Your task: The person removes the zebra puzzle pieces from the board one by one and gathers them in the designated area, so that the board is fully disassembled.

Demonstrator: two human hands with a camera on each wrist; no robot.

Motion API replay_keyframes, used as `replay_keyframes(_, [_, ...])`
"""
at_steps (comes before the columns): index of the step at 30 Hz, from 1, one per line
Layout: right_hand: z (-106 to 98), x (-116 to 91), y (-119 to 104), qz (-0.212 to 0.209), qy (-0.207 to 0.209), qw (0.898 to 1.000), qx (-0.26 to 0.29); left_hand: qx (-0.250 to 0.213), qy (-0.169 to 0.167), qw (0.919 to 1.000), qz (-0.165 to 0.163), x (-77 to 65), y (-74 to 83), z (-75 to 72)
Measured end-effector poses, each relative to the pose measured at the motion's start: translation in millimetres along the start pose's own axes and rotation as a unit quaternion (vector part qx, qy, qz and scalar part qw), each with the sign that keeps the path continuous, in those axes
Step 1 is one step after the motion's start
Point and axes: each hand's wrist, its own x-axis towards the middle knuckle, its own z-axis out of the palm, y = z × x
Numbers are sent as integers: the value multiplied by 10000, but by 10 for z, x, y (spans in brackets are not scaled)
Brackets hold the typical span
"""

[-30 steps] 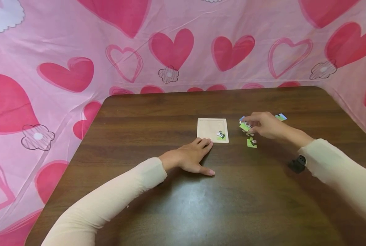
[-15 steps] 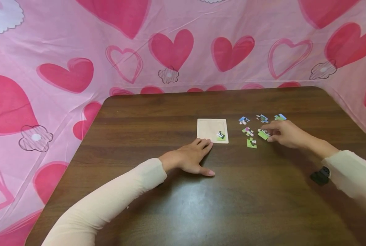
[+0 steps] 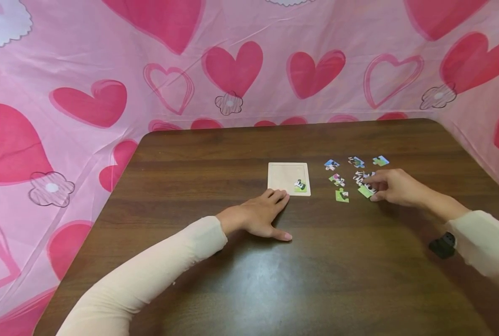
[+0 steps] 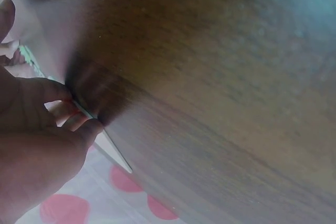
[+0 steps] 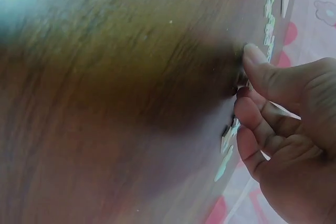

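Note:
In the head view, my left hand point(image 3: 262, 214) lies with its fingertips at the near edge of a square pale wooden puzzle tray point(image 3: 280, 175), thumb spread on the table. One green puzzle piece with a black-and-white picture point(image 3: 300, 185) sits in the tray's near right corner. Right of the tray, my right hand point(image 3: 396, 186) pinches a green-edged puzzle piece point(image 3: 365, 192) between thumb and fingers, low over the tabletop. A black-and-white patterned piece point(image 3: 358, 178) lies just beyond it, partly covered by the fingers. In the right wrist view, the fingers mostly hide the pinched piece.
Other loose pieces lie around the right hand: a blue one point(image 3: 331, 164), a blue and dark one point(image 3: 356, 162), a blue-green one point(image 3: 381, 160), a pink and white one point(image 3: 336, 179) and a green one point(image 3: 342, 195). A pink heart-print cloth point(image 3: 249, 60) hangs behind the brown table point(image 3: 216, 158).
My right hand has moved right and slightly nearer with the green-edged piece, away from the pieces beside the tray, which now show. My left hand has stayed at the tray.

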Motion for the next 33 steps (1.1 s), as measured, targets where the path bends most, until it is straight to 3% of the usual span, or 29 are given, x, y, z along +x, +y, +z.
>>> replay_keyframes(7, [-90,71,-16,31,201,9998,-18,58,25,10000,14,11,-6,16])
replay_keyframes(13, [-92,135,-6,2,45,10000,22,61,46,10000,43,17,-7,16])
replay_keyframes(22, [-57,281,-127,-363,554,9975,256,52,24,10000,23,12,-3,3])
replay_keyframes(33, [53,505,-367,86,173,9985,515,54,65,10000,36,26,-22,27])
